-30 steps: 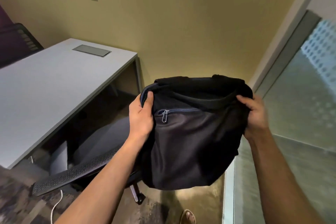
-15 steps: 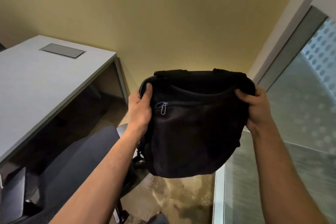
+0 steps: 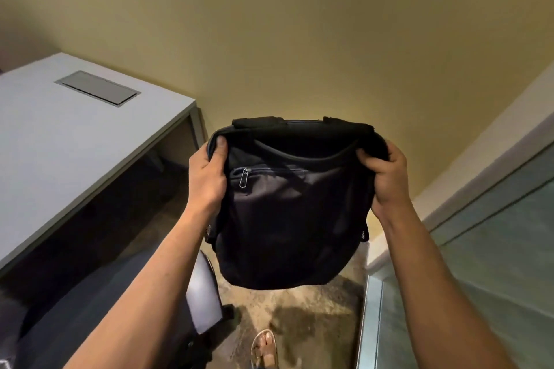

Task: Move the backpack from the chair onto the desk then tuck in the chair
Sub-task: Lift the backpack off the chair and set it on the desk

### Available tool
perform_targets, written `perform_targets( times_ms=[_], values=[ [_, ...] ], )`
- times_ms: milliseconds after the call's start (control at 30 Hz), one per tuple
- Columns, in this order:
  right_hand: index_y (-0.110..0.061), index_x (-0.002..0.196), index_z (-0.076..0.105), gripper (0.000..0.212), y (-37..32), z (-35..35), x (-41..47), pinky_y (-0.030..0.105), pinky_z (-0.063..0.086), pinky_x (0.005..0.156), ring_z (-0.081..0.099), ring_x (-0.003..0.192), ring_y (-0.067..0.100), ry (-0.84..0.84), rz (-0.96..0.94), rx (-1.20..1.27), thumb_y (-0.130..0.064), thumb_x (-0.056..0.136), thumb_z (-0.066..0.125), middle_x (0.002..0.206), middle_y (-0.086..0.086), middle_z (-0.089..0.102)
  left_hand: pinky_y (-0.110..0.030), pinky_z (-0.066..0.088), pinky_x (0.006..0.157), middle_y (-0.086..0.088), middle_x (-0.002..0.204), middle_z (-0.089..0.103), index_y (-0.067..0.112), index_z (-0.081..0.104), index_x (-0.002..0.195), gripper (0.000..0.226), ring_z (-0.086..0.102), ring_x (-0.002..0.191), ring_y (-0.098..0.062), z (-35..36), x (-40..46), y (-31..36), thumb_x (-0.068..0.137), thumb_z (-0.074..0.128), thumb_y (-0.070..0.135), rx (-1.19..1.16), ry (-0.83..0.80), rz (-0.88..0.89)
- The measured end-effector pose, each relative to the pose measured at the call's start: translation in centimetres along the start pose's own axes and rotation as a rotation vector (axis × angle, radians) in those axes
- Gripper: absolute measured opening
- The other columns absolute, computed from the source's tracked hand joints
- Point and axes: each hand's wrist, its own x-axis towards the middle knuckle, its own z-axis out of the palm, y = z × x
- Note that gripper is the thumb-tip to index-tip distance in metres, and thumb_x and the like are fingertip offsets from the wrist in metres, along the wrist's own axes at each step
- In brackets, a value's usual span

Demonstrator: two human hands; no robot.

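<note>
A black backpack with a front zip pocket hangs in the air in front of me, held by its top corners. My left hand grips the upper left corner and my right hand grips the upper right. The bag is clear of the dark office chair, whose seat lies below my left forearm at the lower left. The light grey desk stands to the left of the bag, lower than the bag's top.
A metal cable hatch is set into the desk top near its far end. A yellow wall faces me. A frosted glass partition runs along the right. My sandalled foot stands on the patterned floor below the bag.
The backpack has stayed in both hands and risen slightly higher off the chair. The view has shifted, so the desk sits further left and the chair seat lower in frame.
</note>
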Motion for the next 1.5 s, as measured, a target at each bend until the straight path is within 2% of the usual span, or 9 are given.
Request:
perform_targets(
  times_ms=[200,367,533,633,767,967,1200,1333,1500],
  values=[
    [-0.015,0.085,0.072,0.018,4.0,5.5,8.0,0.028,0.054,0.065,0.065,0.076,0.018,-0.062,0.021,-0.006,-0.002,0.073,0.068,0.078,-0.001,0.07,-0.013,0.049,0.072,0.018,0.093,0.074,0.044,0.071,0.089,0.024,0.068,0.089,0.0,-1.8,6.8,-0.8,0.095,0.05,0.052,0.074,0.103,-0.009],
    [-0.01,0.085,0.068,0.016,7.3,10.6,14.4,0.028,0.052,0.061,0.063,0.072,0.018,-0.153,0.077,0.046,-0.002,0.071,0.066,0.075,0.0,0.067,-0.012,0.049,0.069,0.016,0.09,0.075,0.032,0.071,0.09,0.027,0.069,0.085,-0.001,-3.6,11.9,-1.6,0.099,0.048,0.042,0.112,0.239,-0.034],
    [-0.009,0.086,0.069,0.018,10.5,16.3,21.1,0.036,0.05,0.069,0.06,0.078,0.027,-0.246,0.131,0.096,-0.002,0.069,0.067,0.08,0.008,0.064,-0.007,0.046,0.066,0.025,0.085,0.073,0.032,0.069,0.09,0.027,0.065,0.08,0.01,-5.1,17.4,-2.5,0.101,0.045,0.036,0.166,0.396,-0.031],
    [-0.013,0.082,0.071,0.019,12.0,19.4,25.0,0.039,0.048,0.071,0.058,0.08,0.028,-0.315,0.165,0.134,-0.002,0.067,0.066,0.081,0.01,0.063,-0.013,0.049,0.069,0.021,0.085,0.074,0.034,0.07,0.088,0.028,0.066,0.082,0.006,-5.8,20.8,-2.9,0.1,0.046,0.04,0.213,0.488,-0.026],
    [-0.017,0.08,0.073,0.023,13.4,23.4,30.2,0.031,0.052,0.066,0.061,0.077,0.022,-0.406,0.171,0.135,-0.003,0.065,0.065,0.076,0.001,0.067,-0.014,0.05,0.07,0.02,0.091,0.074,0.042,0.072,0.09,0.026,0.068,0.087,0.002,-6.8,25.1,-3.5,0.094,0.047,0.05,0.251,0.599,0.013],
    [-0.011,0.08,0.067,0.019,14.9,29.9,36.1,0.031,0.047,0.062,0.055,0.073,0.024,-0.47,0.155,0.136,0.0,0.065,0.063,0.076,0.008,0.059,-0.025,0.053,0.079,0.012,0.097,0.075,0.037,0.072,0.095,0.027,0.069,0.093,-0.005,-8.9,31.4,-4.2,0.095,0.048,0.049,0.248,0.724,0.03],
    [0.007,0.085,0.06,0.021,19.5,40.9,43.3,0.032,0.047,0.063,0.054,0.072,0.022,-0.436,0.169,0.135,-0.001,0.066,0.066,0.078,0.01,0.057,-0.017,0.051,0.071,0.016,0.091,0.073,0.037,0.07,0.092,0.025,0.066,0.085,0.002,-15.0,43.2,-5.7,0.096,0.049,0.05,0.251,0.752,0.03],
    [0.001,0.086,0.065,0.021,20.3,43.3,44.6,0.034,0.049,0.065,0.056,0.073,0.023,-0.429,0.158,0.15,-0.003,0.066,0.069,0.078,0.011,0.059,-0.024,0.054,0.076,0.011,0.095,0.074,0.034,0.07,0.094,0.025,0.068,0.09,-0.006,-16.9,46.2,-6.1,0.096,0.05,0.049,0.246,0.724,0.05],
    [-0.007,0.083,0.066,0.017,22.1,49.5,47.2,0.034,0.049,0.066,0.056,0.073,0.022,-0.384,0.16,0.173,-0.004,0.066,0.07,0.077,0.01,0.06,-0.014,0.05,0.07,0.015,0.09,0.072,0.029,0.07,0.097,0.026,0.065,0.081,0.005,-21.2,52.9,-6.4,0.098,0.048,0.044,0.243,0.675,0.049]
  ],
)
